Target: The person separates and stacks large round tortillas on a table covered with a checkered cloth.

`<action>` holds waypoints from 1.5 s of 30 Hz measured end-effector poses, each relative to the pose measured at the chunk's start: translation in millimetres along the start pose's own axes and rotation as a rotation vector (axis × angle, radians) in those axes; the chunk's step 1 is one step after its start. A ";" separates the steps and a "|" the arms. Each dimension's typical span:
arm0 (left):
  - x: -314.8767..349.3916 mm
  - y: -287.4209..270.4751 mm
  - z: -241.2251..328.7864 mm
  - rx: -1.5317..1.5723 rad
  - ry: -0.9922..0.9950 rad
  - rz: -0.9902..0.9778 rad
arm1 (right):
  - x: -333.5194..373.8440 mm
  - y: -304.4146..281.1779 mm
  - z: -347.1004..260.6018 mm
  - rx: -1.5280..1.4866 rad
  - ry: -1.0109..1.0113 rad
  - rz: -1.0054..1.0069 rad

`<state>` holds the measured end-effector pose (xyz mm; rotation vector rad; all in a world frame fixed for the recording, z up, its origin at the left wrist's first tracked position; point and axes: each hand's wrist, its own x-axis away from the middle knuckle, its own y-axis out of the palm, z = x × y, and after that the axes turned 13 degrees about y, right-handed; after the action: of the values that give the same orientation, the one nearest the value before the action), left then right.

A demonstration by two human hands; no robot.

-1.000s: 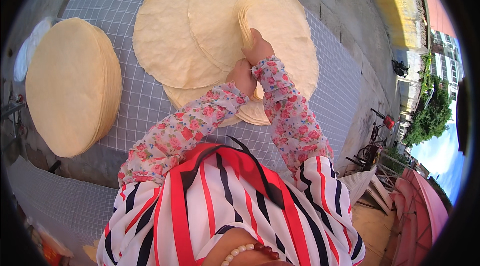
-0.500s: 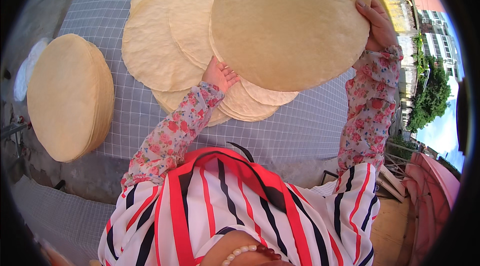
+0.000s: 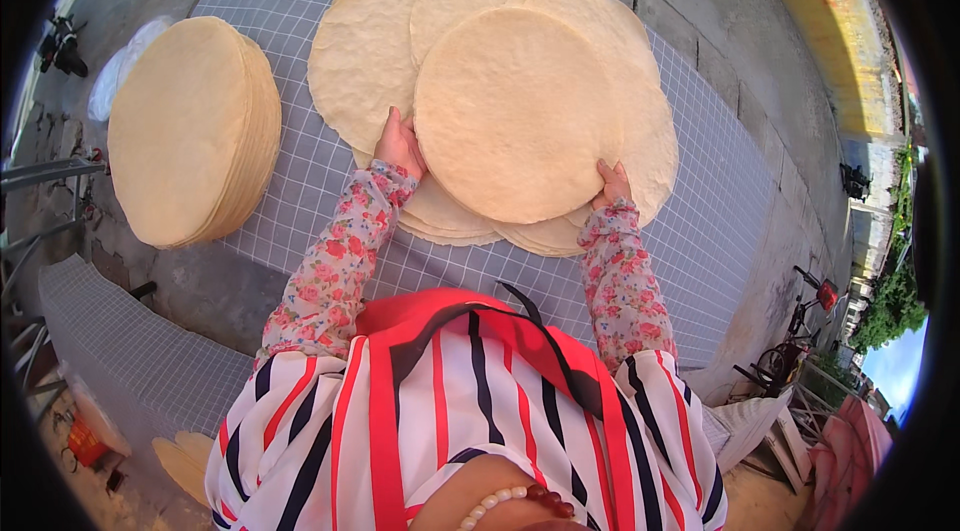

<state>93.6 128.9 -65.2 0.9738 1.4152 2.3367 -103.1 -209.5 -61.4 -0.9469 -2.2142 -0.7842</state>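
Observation:
Between my hands is a large, thin, round cream-coloured pancake (image 3: 515, 121), lying over a loose, fanned pile of similar pancakes (image 3: 365, 61) on the checked grey cloth. My left hand (image 3: 400, 144) grips its left edge, the fingers partly hidden at the rim. At its lower right edge, my right hand (image 3: 612, 183) pinches the rim, thumb on top. The pile's sheets stick out on all sides beneath it, their edges uneven. To the left stands a tall, neat stack of round pancakes (image 3: 180, 131), apart from both hands.
The table's grey checked cloth (image 3: 700, 221) spreads around the pile. A white plastic bag (image 3: 122, 71) lies beyond the neat stack. Another checked surface (image 3: 130, 351) is at lower left, with more pale rounds (image 3: 185, 461) beside it. A bicycle (image 3: 785, 356) stands at right.
The pancake, raised and tilted up at the upper right before, has come down flat onto the pile. My right hand has moved down and left with it; my left hand now holds its left edge.

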 end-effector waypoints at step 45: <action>313.0 57.1 422.2 -0.648 1.056 0.142 | 149.9 554.8 14.9 0.191 -0.290 -0.985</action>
<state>141.0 554.9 244.2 -0.4320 0.6286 3.2411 236.1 180.5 190.3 0.2134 -2.9422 -0.8328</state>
